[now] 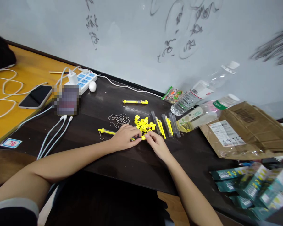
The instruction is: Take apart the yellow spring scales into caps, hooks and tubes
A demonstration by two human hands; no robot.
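My left hand point(125, 138) rests over a clear tube with a yellow rod point(107, 131) and a metal hook at its left end; its fingers reach a small yellow piece point(143, 137). My right hand point(156, 142) pinches that piece from the right. Just behind lie a pile of yellow plastic parts point(143, 123) and a cluster of metal hooks point(119, 119). Farther back is another yellow rod with a hook point(135, 102). Clear tubes point(173, 125) and yellow rods point(160, 128) lie right of the pile.
Two plastic bottles point(187, 100) point(204, 113) lean at the back right beside a brown package point(252, 131). Green boxes point(252, 185) are at the lower right. A phone point(36, 96), cables and a power strip point(86, 80) occupy the left. A whiteboard point(129, 40) stands behind.
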